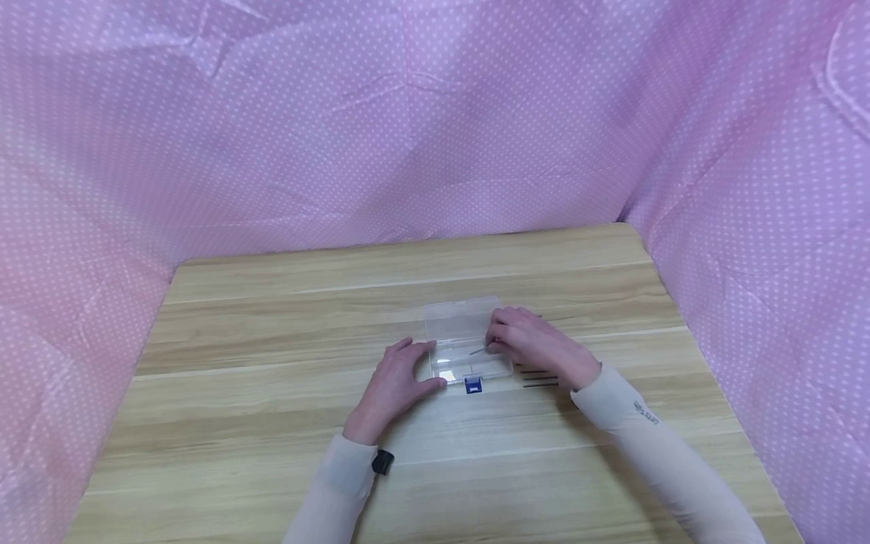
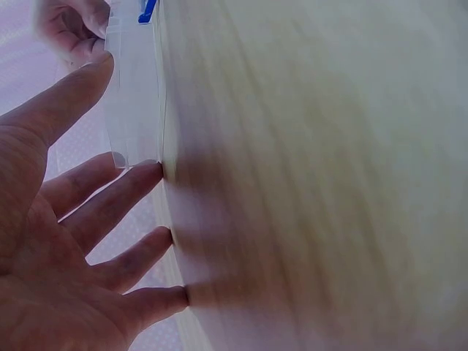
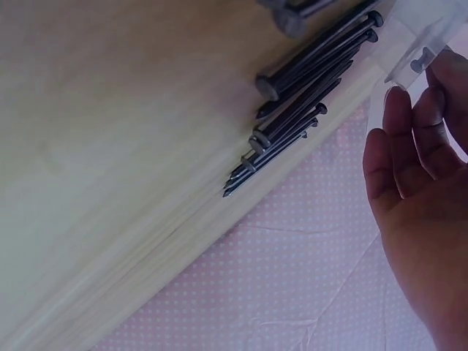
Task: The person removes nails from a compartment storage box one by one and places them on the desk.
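Pale beige sleeves, two, nearest the head camera, one per forearm, above a light wood-grain tabletop (image 1: 272, 393)

Left hand (image 1: 397, 381): fingers straight and spread, fingertips (image 2: 150, 172) touching the tabletop at the left end of the box, thumb against its near edge; nothing gripped. Small black object at this wrist.

Clear plastic rectangular storage box (image 1: 469, 359): lies near the middle of the tabletop, between the two hands; transparent lid (image 1: 461, 319) folded open to the far side; blue clasp (image 1: 473, 385) on the near edge.

Right hand (image 1: 533, 344): fingers curled at the right end of the box, pinching one thin grey steel nail (image 1: 478, 351) over the open box.

Loose dark steel nails (image 3: 307, 110): a small heap lying flat on the tabletop, just right of the box and beside the right hand, roughly parallel.

Pink white-dotted cloth (image 1: 408, 113): hung on three sides around the tabletop
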The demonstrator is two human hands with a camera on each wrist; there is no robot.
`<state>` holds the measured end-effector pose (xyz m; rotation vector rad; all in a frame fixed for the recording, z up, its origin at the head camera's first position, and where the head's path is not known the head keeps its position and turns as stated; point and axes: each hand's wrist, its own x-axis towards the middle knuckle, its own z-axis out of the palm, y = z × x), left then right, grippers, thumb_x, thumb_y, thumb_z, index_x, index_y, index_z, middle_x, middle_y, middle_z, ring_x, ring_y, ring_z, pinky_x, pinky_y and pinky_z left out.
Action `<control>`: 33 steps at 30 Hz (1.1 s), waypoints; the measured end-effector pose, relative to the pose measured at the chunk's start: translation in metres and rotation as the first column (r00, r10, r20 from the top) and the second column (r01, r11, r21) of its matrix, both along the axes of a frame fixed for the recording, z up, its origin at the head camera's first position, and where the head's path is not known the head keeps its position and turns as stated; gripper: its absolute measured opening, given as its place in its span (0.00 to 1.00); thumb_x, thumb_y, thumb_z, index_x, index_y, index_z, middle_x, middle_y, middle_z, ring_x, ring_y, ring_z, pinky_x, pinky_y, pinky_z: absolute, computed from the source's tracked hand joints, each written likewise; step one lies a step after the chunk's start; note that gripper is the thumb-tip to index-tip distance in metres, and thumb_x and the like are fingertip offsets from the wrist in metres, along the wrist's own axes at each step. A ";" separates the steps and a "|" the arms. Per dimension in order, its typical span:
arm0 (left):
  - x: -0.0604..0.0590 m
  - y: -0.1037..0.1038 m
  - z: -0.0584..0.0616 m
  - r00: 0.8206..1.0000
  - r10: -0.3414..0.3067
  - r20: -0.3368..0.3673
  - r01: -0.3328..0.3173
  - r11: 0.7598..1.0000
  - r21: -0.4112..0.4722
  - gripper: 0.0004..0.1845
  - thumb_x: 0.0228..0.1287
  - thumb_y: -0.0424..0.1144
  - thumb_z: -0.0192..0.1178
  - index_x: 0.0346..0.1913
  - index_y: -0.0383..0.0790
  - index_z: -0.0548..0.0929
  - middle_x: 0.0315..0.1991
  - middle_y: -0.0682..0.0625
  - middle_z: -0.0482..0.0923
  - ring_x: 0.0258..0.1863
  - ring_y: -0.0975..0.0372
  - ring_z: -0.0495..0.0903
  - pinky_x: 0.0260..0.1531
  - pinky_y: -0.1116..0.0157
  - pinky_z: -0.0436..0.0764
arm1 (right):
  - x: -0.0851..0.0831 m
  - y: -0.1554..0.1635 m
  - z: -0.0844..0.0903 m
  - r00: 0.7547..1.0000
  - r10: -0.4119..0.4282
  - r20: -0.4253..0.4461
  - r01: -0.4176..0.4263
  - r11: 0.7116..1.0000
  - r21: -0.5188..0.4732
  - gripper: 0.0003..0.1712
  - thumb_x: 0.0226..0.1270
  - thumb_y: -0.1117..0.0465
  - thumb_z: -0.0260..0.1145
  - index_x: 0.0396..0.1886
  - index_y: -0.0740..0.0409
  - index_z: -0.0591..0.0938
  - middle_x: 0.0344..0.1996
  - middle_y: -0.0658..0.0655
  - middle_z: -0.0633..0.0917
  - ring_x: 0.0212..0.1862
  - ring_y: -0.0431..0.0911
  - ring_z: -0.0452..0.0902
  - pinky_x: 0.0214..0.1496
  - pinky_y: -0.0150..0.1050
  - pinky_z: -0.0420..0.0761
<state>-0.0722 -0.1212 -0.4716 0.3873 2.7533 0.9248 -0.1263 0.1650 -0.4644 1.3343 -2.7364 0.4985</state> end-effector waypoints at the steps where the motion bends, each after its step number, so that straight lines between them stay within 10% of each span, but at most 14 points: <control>1: 0.000 0.000 0.000 1.000 -0.001 -0.001 0.001 1.000 0.000 0.37 0.58 0.53 0.76 0.68 0.41 0.79 0.66 0.43 0.79 0.74 0.44 0.66 0.73 0.44 0.67 | 0.000 0.001 0.000 1.000 -0.002 0.005 0.002 1.000 -0.006 0.03 0.67 0.63 0.74 0.39 0.54 0.88 0.38 0.49 0.81 0.41 0.46 0.78 0.47 0.44 0.81; 33: -0.002 0.000 0.000 1.000 0.004 0.018 -0.004 1.000 0.001 0.38 0.58 0.53 0.76 0.69 0.41 0.79 0.67 0.43 0.78 0.75 0.44 0.64 0.74 0.45 0.64 | 0.008 0.021 0.008 0.987 -0.151 0.061 0.156 0.984 -0.091 0.06 0.66 0.63 0.75 0.41 0.56 0.89 0.40 0.50 0.82 0.44 0.47 0.79 0.50 0.47 0.80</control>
